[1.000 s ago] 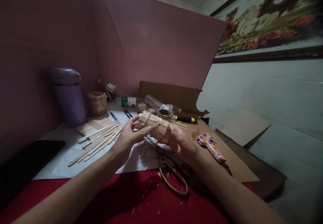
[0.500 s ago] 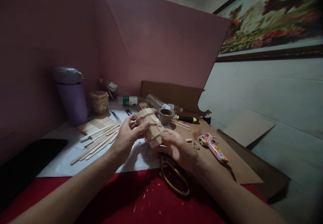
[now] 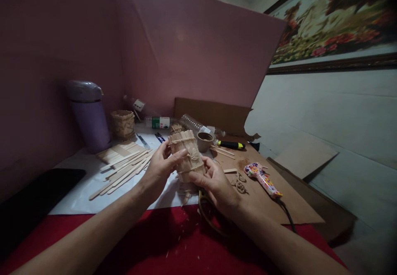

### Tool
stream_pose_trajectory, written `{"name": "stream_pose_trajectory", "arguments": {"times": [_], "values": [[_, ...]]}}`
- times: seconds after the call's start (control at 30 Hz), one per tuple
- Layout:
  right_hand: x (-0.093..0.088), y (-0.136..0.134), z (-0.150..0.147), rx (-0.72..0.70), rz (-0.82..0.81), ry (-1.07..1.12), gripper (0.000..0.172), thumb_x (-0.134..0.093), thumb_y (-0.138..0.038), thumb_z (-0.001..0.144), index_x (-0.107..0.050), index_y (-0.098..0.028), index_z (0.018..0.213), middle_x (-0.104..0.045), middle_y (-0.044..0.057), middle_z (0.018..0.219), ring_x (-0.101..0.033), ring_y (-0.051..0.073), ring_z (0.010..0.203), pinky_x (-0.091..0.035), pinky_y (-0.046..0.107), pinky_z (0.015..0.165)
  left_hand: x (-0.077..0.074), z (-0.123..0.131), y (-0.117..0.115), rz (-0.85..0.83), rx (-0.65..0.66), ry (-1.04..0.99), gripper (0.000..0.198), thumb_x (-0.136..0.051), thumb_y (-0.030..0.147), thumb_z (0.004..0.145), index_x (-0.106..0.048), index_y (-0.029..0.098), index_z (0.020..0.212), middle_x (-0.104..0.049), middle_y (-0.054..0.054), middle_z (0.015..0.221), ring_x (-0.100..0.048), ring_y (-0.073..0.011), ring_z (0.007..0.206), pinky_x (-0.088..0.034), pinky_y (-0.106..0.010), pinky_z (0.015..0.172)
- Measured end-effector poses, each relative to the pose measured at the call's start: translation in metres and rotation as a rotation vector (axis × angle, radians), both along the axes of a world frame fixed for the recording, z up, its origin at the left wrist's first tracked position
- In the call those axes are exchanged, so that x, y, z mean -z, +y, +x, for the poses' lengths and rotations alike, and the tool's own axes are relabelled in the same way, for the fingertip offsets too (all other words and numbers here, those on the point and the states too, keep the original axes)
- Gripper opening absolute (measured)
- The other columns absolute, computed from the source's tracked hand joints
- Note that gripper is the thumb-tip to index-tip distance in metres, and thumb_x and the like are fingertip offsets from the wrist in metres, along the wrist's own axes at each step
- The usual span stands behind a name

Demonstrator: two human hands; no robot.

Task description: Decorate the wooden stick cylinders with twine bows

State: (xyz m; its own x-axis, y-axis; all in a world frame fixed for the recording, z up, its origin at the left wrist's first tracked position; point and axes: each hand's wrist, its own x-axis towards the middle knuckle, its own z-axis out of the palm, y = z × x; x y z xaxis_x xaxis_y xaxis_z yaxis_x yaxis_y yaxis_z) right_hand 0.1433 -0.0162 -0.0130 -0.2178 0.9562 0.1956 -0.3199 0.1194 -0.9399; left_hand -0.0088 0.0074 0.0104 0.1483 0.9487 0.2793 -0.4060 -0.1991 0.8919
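Note:
Between my two hands is a small round cup made of craft sticks [image 3: 190,156], with twine bands around it and a twine bow on its front. My left hand [image 3: 164,161] grips its upper left side, thumb across the front. Lower down on the right, my right hand [image 3: 215,182] holds it near the base, thumb in front and fingers partly hidden. Under my right hand lie scissors [image 3: 207,215], of which mainly a handle loop shows. Loose craft sticks [image 3: 124,173] are fanned out left of my left hand.
Behind stand a purple tumbler [image 3: 89,118], a twine-trimmed cup [image 3: 122,124] and a grey bowl [image 3: 205,140], with plastic bottles [image 3: 192,123] lying near. On the cardboard [image 3: 285,204] to the right are a glue gun [image 3: 263,180], a yellow-black cutter [image 3: 231,144] and curled twine [image 3: 240,185].
The cup has turned from strongly tilted to nearly upright, bringing the twine bow into view. My right thumb has come round onto its front.

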Motion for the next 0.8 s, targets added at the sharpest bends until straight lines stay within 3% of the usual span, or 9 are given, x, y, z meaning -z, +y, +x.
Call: {"name": "stream_pose_trajectory", "arguments": {"times": [0.23,0.53,0.8], "values": [[-0.0007,-0.0012,-0.0027,0.001,0.03,-0.029,0.057,-0.084,-0.033,0.066,-0.054,-0.024,0.113,-0.067,0.008,0.114,-0.063,0.026,0.106,-0.048,0.044,0.095,0.0006,0.0,-0.0012,0.032,-0.024,0.016,0.059,-0.081,0.03,0.068,-0.057,0.018,0.12,-0.067,-0.011,0.114,-0.063,-0.0262,0.103,-0.051,-0.033,0.081],[0.0011,-0.0006,-0.0025,0.013,0.067,-0.037,0.057,-0.084,-0.031,0.067,-0.053,-0.024,0.114,-0.065,0.008,0.119,-0.062,0.026,0.11,-0.048,0.043,0.095,-0.0048,-0.0005,-0.0049,0.011,0.066,-0.017,0.053,-0.073,0.032,0.075,-0.055,0.016,0.123,-0.065,-0.013,0.116,-0.064,-0.026,0.099,-0.052,-0.033,0.076],[0.0006,-0.0016,-0.0032,0.022,0.048,-0.025,0.06,-0.086,-0.033,0.064,-0.054,-0.024,0.114,-0.066,0.008,0.116,-0.063,0.026,0.107,-0.048,0.045,0.096,0.0016,-0.0014,-0.0012,0.054,-0.007,0.038,0.059,-0.078,0.029,0.07,-0.055,0.019,0.124,-0.066,-0.011,0.115,-0.062,-0.0274,0.105,-0.05,-0.034,0.082]]}}
